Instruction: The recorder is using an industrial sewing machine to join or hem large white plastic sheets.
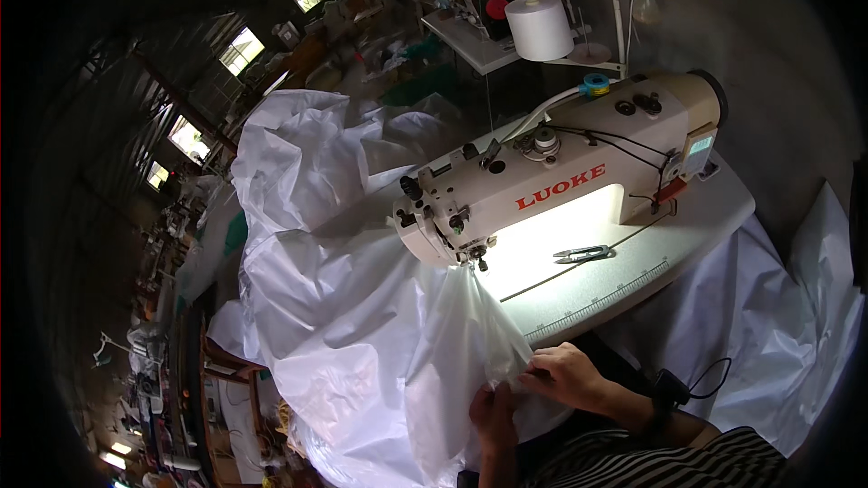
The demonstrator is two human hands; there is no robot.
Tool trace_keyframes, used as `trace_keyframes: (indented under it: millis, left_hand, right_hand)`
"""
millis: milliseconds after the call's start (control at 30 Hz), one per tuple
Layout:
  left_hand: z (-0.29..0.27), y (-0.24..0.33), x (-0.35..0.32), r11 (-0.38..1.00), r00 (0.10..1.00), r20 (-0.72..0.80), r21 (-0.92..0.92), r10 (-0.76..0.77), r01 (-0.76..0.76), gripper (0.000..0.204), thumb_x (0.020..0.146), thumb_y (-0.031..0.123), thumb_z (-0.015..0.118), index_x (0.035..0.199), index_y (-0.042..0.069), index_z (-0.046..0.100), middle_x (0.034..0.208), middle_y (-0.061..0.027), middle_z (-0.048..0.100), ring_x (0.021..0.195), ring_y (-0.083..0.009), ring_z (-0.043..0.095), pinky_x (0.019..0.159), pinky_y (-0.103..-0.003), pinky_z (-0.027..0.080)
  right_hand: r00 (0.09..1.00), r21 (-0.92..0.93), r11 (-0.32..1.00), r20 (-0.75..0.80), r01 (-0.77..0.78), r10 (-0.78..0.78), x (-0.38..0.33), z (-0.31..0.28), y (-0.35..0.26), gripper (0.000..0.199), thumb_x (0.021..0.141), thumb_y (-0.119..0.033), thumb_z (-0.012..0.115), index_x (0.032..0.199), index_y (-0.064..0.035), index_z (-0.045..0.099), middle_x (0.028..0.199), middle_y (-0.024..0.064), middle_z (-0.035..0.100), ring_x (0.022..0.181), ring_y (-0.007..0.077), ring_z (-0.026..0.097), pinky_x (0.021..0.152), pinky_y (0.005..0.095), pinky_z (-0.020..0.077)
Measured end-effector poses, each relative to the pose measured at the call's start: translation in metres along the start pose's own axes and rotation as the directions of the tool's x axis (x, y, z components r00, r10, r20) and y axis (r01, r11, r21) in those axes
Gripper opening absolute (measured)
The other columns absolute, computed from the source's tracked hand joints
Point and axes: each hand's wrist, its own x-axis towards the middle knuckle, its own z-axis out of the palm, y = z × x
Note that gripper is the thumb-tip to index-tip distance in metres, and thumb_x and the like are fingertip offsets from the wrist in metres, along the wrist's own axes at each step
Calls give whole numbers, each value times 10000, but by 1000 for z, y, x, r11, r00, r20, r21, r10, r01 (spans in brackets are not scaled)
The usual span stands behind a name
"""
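Note:
A large sheet of white, slightly shiny fabric drapes over the left of the sewing table and down its front. Its upper edge runs under the needle area of a white sewing machine. At the table's near edge, my left hand pinches the fabric with its fingers closed. Just to the right, my right hand grips the same edge between thumb and fingers. Both hands are close together, apart from the needle. Thread snips lie on the lit machine bed, right of the needle.
A large white thread cone stands behind the machine. More white fabric hangs at the right, beside the table's edge. A second sewing table stands farther back. Wooden framing and clutter sit at the left.

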Motion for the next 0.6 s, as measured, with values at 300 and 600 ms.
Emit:
trace_keyframes:
  millis: [300,600]
  left_hand:
    - [-4,9,-2,999,994,102,8,-32,31,35,904,69,631,886,51,607,778,-12,615,635,-94,550,566,-248,441]
    - [-3,4,-1,983,981,137,-105,-139,154,49,929,91,614,958,52,617,794,-6,610,609,-81,528,555,-231,441]
  right_hand:
    - [1000,-26,1000,-21,7,-8,-3,4,-8,208,879,-292,689,823,-94,658,721,3,590,706,197,609,752,349,426]
    - [999,-9,999,12,-44,44,1,9,-3,211,885,-298,686,849,-90,671,759,28,639,765,215,639,781,359,432]
